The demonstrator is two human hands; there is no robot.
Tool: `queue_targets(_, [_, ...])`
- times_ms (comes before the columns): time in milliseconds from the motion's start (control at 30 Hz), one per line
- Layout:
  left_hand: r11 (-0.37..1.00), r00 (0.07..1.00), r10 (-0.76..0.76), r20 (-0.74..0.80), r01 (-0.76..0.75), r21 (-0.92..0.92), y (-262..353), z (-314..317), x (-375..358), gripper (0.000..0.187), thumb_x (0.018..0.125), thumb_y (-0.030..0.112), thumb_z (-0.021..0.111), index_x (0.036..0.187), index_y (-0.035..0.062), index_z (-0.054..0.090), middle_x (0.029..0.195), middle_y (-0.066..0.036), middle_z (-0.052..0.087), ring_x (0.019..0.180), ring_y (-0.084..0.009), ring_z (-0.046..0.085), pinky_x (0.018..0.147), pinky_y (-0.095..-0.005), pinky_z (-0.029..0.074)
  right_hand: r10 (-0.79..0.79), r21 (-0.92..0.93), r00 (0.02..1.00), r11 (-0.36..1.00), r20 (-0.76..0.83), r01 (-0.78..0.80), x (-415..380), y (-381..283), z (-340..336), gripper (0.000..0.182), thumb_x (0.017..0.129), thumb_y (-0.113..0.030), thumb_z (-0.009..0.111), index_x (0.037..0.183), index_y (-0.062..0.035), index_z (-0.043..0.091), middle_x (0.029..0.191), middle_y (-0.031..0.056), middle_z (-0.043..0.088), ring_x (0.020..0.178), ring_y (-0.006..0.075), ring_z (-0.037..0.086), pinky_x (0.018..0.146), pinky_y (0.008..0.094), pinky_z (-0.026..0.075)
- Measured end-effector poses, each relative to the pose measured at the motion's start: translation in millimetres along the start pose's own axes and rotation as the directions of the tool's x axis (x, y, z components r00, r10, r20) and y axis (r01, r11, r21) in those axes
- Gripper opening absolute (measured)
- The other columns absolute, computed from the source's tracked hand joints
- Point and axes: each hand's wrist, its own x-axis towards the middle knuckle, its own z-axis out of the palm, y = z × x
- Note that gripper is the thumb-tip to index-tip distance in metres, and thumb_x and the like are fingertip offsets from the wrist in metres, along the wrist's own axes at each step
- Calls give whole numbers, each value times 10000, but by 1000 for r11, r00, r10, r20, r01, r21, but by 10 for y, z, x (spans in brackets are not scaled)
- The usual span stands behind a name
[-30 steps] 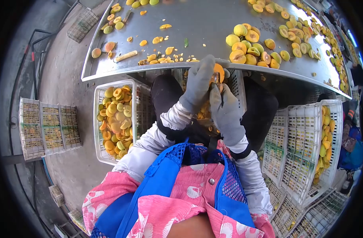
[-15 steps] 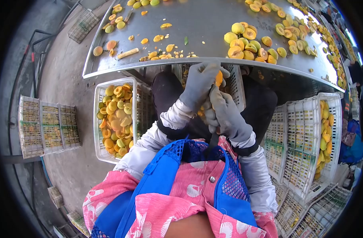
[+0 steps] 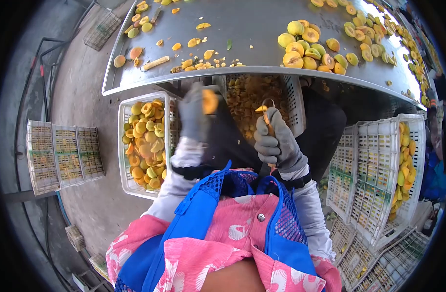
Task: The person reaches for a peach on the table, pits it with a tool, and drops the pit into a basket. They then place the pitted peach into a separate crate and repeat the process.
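My left hand (image 3: 193,113), in a grey glove and smeared by motion, holds a peach half (image 3: 210,101) at its fingertips, between the table and the left crate. My gloved right hand (image 3: 276,141) is wrapped round the wooden handle of a pitting tool (image 3: 269,123). A curved metal loop shows at the tool's top, with a bit of yellow peach flesh (image 3: 261,109) on it. Under the table edge, beyond my hands, stands a crate (image 3: 295,104) of peach scraps. Left of my left hand, a white crate (image 3: 126,168) is filled with peach halves.
Peach halves (image 3: 310,51) lie in a heap on the metal table (image 3: 184,14), along with pits, scraps and a wooden-handled tool (image 3: 156,63). Stacked crates (image 3: 374,180) stand at right, and another crate (image 3: 64,155) at far left.
My hands, together at the table edge before, are now apart. The left has swung left with the peach half toward the full crate; the right has drawn back slightly, showing the pitting tool.
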Motion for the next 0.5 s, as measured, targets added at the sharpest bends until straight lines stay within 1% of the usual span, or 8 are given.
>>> queue_targets(33, [961, 966, 225, -128, -198, 194, 22, -472, 162, 231, 942, 173, 582, 1097, 10, 632, 1019, -112, 671, 747, -177, 661, 685, -289, 548, 25, 44, 998, 999, -61, -23, -6, -24, -58, 506, 953, -650, 348, 845, -168, 458, 567, -92, 253, 402, 33, 189, 341, 200, 204])
queue_targets(67, [451, 846, 521, -111, -162, 878, 207, -850, 230, 248, 915, 145, 599, 1107, -8, 637, 1067, -136, 671, 820, -195, 664, 732, -318, 546, 13, 49, 998, 999, -65, -10, 11, -50, -85, 506, 953, -650, 348, 845, -168, 458, 567, -92, 253, 402, 33, 189, 341, 200, 204])
queue_targets(133, [-142, 580, 812, 70, 79, 987, 463, -919, 236, 262, 894, 114, 622, 1125, -11, 631, 1094, -146, 664, 895, -206, 653, 783, -341, 535, 28, -1, 958, 1000, -285, -29, 78, -46, -93, 494, 953, -648, 375, 839, -174, 460, 569, -94, 241, 412, 40, 184, 380, 205, 210])
queue_targets(200, [-122, 482, 831, 277, -328, 937, 392, -585, 427, 280, 875, 96, 638, 1137, -1, 630, 1078, -145, 660, 947, -208, 628, 824, -353, 510, 45, 9, 953, 999, -298, -45, 138, -54, -121, 491, 954, -647, 386, 827, -178, 457, 576, -94, 238, 424, 46, 187, 402, 217, 216])
queue_targets(267, [479, 915, 370, 163, -338, 810, 310, 284, 381, 330, 880, 139, 655, 1196, 48, 627, 1085, -122, 652, 965, -200, 612, 860, -321, 484, 22, -11, 938, 1000, -345, -28, 142, -89, -133, 492, 954, -646, 386, 820, -178, 455, 585, -93, 248, 429, 49, 203, 400, 226, 221])
queue_targets(400, [378, 797, 161, 582, -595, 710, -409, 1471, 974, 402, 872, 221, 670, 1211, 16, 603, 1089, -168, 673, 1045, -227, 639, 864, -340, 492, -142, -133, 854, 987, -501, 86, -41, -172, -305, 502, 954, -642, 398, 835, -159, 464, 581, -77, 307, 442, 54, 263, 408, 228, 248])
queue_targets(467, [105, 850, -203, 487, -475, 874, -313, 2102, 1099, 400, 839, 222, 711, 1148, -8, 603, 1053, -154, 684, 973, -232, 665, 823, -365, 506, -101, -77, 786, 995, -609, 68, -70, -257, -411, 487, 963, -611, 413, 849, -142, 475, 579, -64, 341, 445, 59, 298, 407, 233, 279])
queue_targets(500, [104, 847, -212, 488, -477, 873, -364, 2219, 1195, 400, 839, 222, 711, 1148, -8, 603, 1053, -154, 684, 973, -232, 665, 823, -365, 506, -161, -142, 748, 986, -644, 90, -80, -303, -422, 478, 984, -574, 387, 835, -129, 478, 569, -55, 359, 430, 65, 318, 393, 238, 305])
